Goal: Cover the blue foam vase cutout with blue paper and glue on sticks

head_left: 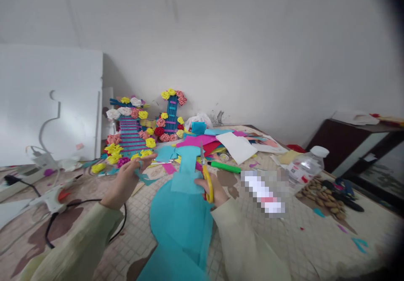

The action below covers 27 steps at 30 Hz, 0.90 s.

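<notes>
My right hand [212, 190] is closed round the yellow handles of a pair of scissors [204, 172], whose blades point up and away. Beside it lies a large turquoise paper cut-out [179, 218] with a narrow neck, spread across the table towards me. My left hand [128, 176] pinches a small strip of turquoise paper [143, 176] at the left of the cut-out's neck.
Two blue stick models covered in paper flowers [132, 131] stand at the back by the wall. Loose coloured sheets [221, 142], a green marker [224, 167], a plastic bottle [304, 167], nuts [323, 197] and a glue gun with black cable [55, 197] lie around.
</notes>
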Each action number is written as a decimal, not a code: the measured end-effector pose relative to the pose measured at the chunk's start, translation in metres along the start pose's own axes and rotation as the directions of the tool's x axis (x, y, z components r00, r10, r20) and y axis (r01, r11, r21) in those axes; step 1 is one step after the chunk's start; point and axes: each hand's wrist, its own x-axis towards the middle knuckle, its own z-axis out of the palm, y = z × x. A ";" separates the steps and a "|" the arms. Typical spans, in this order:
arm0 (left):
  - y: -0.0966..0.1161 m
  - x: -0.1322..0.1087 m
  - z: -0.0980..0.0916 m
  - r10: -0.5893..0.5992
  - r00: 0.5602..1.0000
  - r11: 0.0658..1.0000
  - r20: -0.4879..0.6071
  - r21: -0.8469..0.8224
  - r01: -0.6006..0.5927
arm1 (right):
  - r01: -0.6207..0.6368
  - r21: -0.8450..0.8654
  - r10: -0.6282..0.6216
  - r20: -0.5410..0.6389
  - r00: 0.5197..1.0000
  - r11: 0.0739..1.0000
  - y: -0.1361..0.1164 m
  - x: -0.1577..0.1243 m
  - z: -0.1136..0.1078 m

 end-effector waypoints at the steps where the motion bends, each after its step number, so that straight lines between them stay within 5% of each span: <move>1: 0.004 -0.001 0.002 -0.029 0.999 0.997 -0.021 -0.069 0.027 | 0.004 -0.073 -0.005 -0.004 1.000 0.997 0.001 0.000 0.001; 4: 0.017 -0.007 0.010 -0.112 0.992 0.961 -0.050 -0.260 0.096 | 0.087 -0.200 -0.097 -0.041 0.994 0.976 0.002 -0.001 0.001; 10: 0.030 -0.023 0.023 -0.162 0.986 0.936 0.037 -0.312 0.165 | 0.142 -0.352 -0.217 -0.185 0.958 0.925 0.001 0.001 -0.004; 15: 0.019 -0.019 0.023 -0.192 0.979 0.920 -0.068 -0.361 0.155 | 0.176 -0.361 -0.254 -0.181 0.950 0.916 0.002 0.003 -0.005; 21: 0.000 0.018 -0.015 -0.242 0.926 0.926 -0.288 -0.353 0.133 | 0.227 -0.346 -0.303 -0.183 0.935 0.910 0.001 0.000 -0.004; 27: 0.032 0.034 -0.058 -0.152 0.918 0.911 -0.368 -0.413 -0.014 | 0.236 -0.347 -0.317 -0.200 0.927 0.908 -0.004 -0.002 -0.007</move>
